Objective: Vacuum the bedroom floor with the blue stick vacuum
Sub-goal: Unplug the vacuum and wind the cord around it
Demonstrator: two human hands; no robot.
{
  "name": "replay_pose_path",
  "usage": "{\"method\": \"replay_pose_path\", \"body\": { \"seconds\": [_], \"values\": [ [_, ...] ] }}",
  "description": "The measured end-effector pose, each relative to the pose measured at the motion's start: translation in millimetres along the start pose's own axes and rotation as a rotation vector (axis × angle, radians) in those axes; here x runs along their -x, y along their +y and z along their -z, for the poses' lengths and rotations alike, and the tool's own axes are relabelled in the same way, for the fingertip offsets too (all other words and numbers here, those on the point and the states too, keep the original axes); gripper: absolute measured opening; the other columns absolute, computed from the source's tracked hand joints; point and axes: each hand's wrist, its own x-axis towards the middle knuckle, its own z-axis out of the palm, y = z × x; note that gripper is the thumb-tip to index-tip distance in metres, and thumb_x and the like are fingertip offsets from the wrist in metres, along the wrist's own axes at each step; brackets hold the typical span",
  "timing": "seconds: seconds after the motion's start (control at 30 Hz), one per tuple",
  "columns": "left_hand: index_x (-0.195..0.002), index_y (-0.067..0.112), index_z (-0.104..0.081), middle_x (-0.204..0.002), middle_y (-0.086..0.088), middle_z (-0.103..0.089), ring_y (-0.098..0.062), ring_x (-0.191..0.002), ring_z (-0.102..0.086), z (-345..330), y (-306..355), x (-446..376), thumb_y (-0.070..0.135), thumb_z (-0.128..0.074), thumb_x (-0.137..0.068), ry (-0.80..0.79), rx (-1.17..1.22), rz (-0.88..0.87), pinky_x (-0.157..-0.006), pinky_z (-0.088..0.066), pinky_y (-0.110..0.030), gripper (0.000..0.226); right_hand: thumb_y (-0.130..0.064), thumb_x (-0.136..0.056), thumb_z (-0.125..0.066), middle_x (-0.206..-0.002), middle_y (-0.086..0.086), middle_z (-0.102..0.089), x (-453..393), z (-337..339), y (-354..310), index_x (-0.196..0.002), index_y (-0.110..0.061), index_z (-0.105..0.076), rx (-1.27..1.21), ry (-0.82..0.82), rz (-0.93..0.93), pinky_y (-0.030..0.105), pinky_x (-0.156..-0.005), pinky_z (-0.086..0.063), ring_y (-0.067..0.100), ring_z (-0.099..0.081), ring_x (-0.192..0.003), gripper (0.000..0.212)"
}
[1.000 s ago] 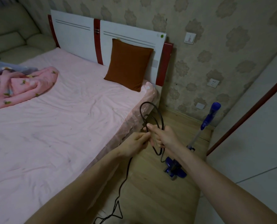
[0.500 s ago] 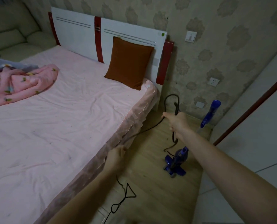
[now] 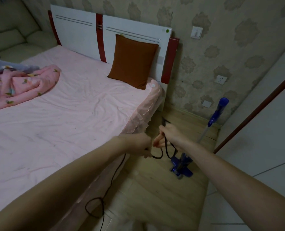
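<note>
A dim bedroom with patterned beige wallpaper holds a wide bed under a pink sheet point(image 3: 63, 117), and a strip of pale wood-plank floor point(image 3: 156, 194) runs along the bed's right side. The blue stick vacuum with a thin silver tube point(image 3: 203, 135) stands upright on that strip, near the foot of the wall beyond the bed's headboard corner, its floor head point(image 3: 181, 167) flat on the planks and its blue handle point(image 3: 221, 107) up by the wallpaper. Nobody holds it.

Both hands work the thin black power cord point(image 3: 111, 179) just beside the bed's edge. The left hand point(image 3: 141, 145) is closed around the cord where it rises from the floor; the right hand point(image 3: 171, 136) is clenched on several gathered loops, which hang below it in front of the vacuum.

The cord looks limp and light, likely to kink and tangle, so it is best fed out loop by loop. The vacuum seems light but bottom-heavy, with a stiff tube; the padded handle at the top is the sensible place to grip.
</note>
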Motion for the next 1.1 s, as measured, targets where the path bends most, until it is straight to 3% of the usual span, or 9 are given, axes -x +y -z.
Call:
{"method": "replay_pose_path", "body": {
  "seconds": [0.1,0.2,0.3,0.43,0.5,0.6,0.7,0.9,1.1],
  "values": [
    [-0.075,0.015,-0.067,-0.065,0.008,-0.057,-0.001,-0.055,-0.05,23.4,-8.4,8.3,0.026,-0.056,-0.095,0.077,0.029,-0.052,-0.058,-0.036,-0.011,0.026,-0.026,-0.105,-0.036,-0.097,0.028,-0.068,0.3,-8.5,13.2,-0.085,-0.011,-0.051,0.248,-0.124,0.013,0.04,-0.076,-0.051,0.038,-0.067,-0.086,0.029],
    [-0.068,0.018,-0.064,-0.059,0.009,-0.054,0.0,-0.051,-0.048,34.8,-21.2,16.3,0.027,-0.055,-0.096,0.16,0.116,-0.072,-0.058,-0.041,-0.013,0.031,-0.025,-0.105,-0.036,-0.053,0.007,-0.059,6.2,-14.8,16.0,-0.1,-0.003,-0.055,0.131,-0.256,-0.018,0.024,-0.039,-0.042,0.017,-0.052,-0.04,0.03],
    [-0.082,0.012,-0.066,-0.067,0.009,-0.056,0.0,-0.058,-0.049,15.2,-37.3,19.8,0.022,-0.049,-0.1,0.204,0.22,-0.014,-0.063,-0.041,-0.011,0.027,-0.023,-0.104,-0.037,-0.043,-0.007,-0.03,5.1,-8.2,7.8,-0.077,-0.016,-0.042,-0.033,-0.171,-0.022,0.017,-0.034,-0.014,0.005,-0.021,-0.033,0.028],
    [-0.09,0.012,-0.067,-0.086,0.0,-0.067,-0.008,-0.079,-0.06,-55.9,-52.6,7.5,0.021,-0.043,-0.102,0.467,0.387,0.11,-0.078,-0.048,-0.025,0.028,-0.022,-0.104,-0.037,-0.047,-0.006,-0.031,8.6,3.1,-5.5,-0.073,-0.017,-0.042,-0.066,-0.113,-0.008,0.018,-0.033,-0.015,0.006,-0.022,-0.035,0.031],
    [-0.082,0.019,-0.063,-0.079,0.002,-0.065,-0.002,-0.073,-0.058,-77.0,-45.8,-0.2,0.022,-0.042,-0.102,0.541,0.527,0.149,-0.072,-0.045,-0.027,0.03,-0.021,-0.103,-0.038,-0.048,-0.005,-0.034,12.1,1.3,-5.7,-0.075,-0.016,-0.045,0.058,-0.094,-0.002,0.018,-0.033,-0.018,0.006,-0.025,-0.034,0.03],
    [-0.079,0.029,-0.054,-0.069,0.012,-0.052,0.003,-0.061,-0.05,-65.7,-27.5,-2.9,0.025,-0.039,-0.104,0.409,0.488,0.077,-0.062,-0.035,-0.014,0.03,-0.018,-0.102,-0.036,-0.055,0.005,-0.047,14.3,-2.2,-5.4,-0.078,-0.011,-0.051,0.289,-0.093,0.022,0.019,-0.035,-0.032,0.012,-0.04,-0.036,0.029],
    [-0.07,0.037,-0.047,-0.065,0.01,-0.046,0.0,-0.058,-0.044,-30.1,-21.7,-2.1,0.029,-0.038,-0.104,0.351,0.371,0.003,-0.06,-0.034,-0.019,0.036,-0.02,-0.103,-0.035,-0.052,0.006,-0.051,14.2,-6.1,-8.6,-0.081,-0.007,-0.052,0.318,-0.105,0.021,0.02,-0.035,-0.035,0.015,-0.045,-0.037,0.031],
    [-0.08,0.012,-0.06,-0.07,0.002,-0.049,-0.003,-0.057,-0.043,20.7,-34.0,0.0,0.024,-0.038,-0.104,0.157,0.439,-0.006,-0.056,-0.036,-0.011,0.034,-0.039,-0.101,-0.045,-0.043,-0.01,-0.037,13.9,-1.8,-19.6,-0.066,-0.019,-0.05,0.338,-0.098,0.097,0.02,-0.038,-0.023,0.007,-0.029,-0.037,0.04],
    [-0.103,0.007,-0.059,-0.073,0.01,-0.046,-0.005,-0.065,-0.046,-25.4,-39.4,-10.5,0.018,-0.04,-0.102,0.612,0.259,0.152,-0.059,-0.033,-0.013,0.022,-0.032,-0.103,-0.044,-0.053,-0.004,-0.035,17.6,21.3,-35.6,-0.067,-0.019,-0.044,0.295,0.0,0.13,0.022,-0.042,-0.025,0.01,-0.029,-0.043,0.038]
  ]
}}
